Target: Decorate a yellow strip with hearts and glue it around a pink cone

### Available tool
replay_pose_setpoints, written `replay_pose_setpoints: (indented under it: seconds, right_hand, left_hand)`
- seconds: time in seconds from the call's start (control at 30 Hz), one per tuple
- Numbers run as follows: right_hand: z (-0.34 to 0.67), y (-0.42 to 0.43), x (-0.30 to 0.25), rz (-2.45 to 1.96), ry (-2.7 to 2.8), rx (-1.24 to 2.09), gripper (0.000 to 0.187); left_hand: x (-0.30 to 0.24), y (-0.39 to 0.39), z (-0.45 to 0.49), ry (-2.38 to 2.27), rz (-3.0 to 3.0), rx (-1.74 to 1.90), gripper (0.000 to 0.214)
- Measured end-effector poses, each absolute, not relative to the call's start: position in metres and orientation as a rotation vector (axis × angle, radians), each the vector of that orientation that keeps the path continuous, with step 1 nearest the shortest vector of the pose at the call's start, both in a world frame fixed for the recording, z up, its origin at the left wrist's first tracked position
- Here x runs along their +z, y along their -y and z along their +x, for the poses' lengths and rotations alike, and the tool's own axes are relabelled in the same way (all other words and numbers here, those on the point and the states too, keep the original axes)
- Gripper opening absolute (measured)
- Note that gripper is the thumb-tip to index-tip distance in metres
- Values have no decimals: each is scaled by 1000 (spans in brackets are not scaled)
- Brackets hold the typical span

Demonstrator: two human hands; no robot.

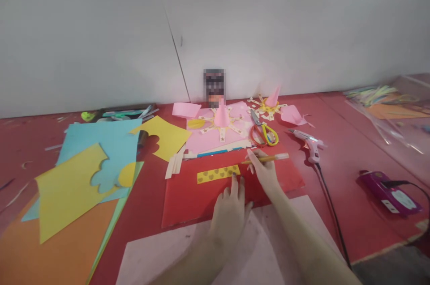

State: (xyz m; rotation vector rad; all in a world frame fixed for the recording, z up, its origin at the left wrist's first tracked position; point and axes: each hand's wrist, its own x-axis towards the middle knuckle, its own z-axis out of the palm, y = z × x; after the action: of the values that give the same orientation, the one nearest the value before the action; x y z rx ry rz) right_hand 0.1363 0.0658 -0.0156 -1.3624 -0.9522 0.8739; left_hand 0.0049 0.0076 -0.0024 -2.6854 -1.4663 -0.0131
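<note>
The left hand [231, 204], fingers extended, touches a yellow, heart-patterned paper strip [215, 174] lying on a flat red sheet [190, 204]; the right hand [264, 171] grips a slender golden-yellow pen [269, 158].

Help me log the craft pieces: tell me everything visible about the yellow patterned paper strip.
The narrow, rectangular yellow paper-looking strip carries brownish, roughly heart-shaped marks. It lies flat on a red rectangular sheet, slanting slightly, right end farther away. The left hand touches it near that end; a slender yellowish pen-like tool's tip is close by, contact unclear.
</note>
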Motion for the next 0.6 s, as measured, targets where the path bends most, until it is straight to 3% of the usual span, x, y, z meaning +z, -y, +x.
replay_pose_setpoints:
  seconds: [0.6]
  right_hand:
    - [132, -63, -13, -1484, 1137, 856, 36]
  left_hand:
    - [-3, -8, 4, 1526, -2740, 9, 47]
